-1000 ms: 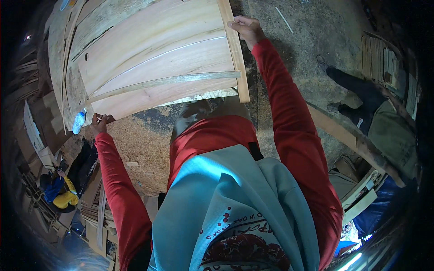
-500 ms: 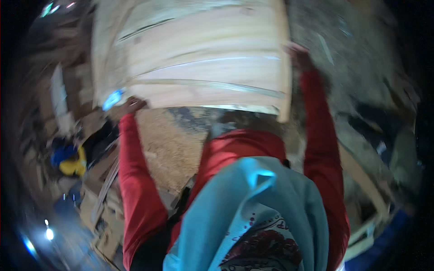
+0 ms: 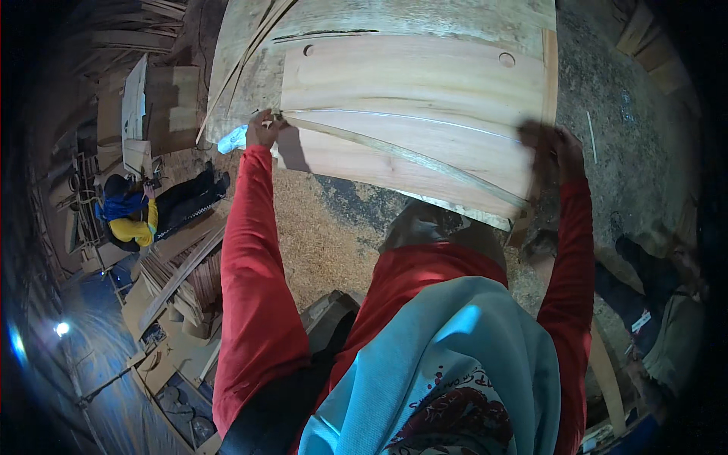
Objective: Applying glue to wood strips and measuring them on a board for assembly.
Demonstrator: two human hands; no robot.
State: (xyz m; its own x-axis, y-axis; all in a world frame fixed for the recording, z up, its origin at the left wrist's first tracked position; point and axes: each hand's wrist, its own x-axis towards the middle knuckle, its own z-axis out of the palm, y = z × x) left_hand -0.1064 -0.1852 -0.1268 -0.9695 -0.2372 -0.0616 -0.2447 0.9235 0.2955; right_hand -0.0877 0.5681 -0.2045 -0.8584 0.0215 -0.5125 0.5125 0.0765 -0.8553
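A pale wooden panel with two round holes lies on a larger rough board in front of me. A narrow wooden strip slants across its near half. At the strip's left end my left hand is closed, fingertips pinched at that end. Above the strip runs a thin white line; I cannot tell whether it is a gap or a string. My right hand is by the panel's right edge with its fingers bent; what they hold is dark and hidden. Its shadow falls on the panel.
A blue-white plastic piece lies beside my left hand. Long thin strips rest at the board's far left. Sawdust covers the floor. One person sits at left among wood pieces; another person's legs show at right.
My left hand has gone from the panel's near left corner up to the strip's end. My right hand stays by the right edge. The view has shifted, and blur has cleared.
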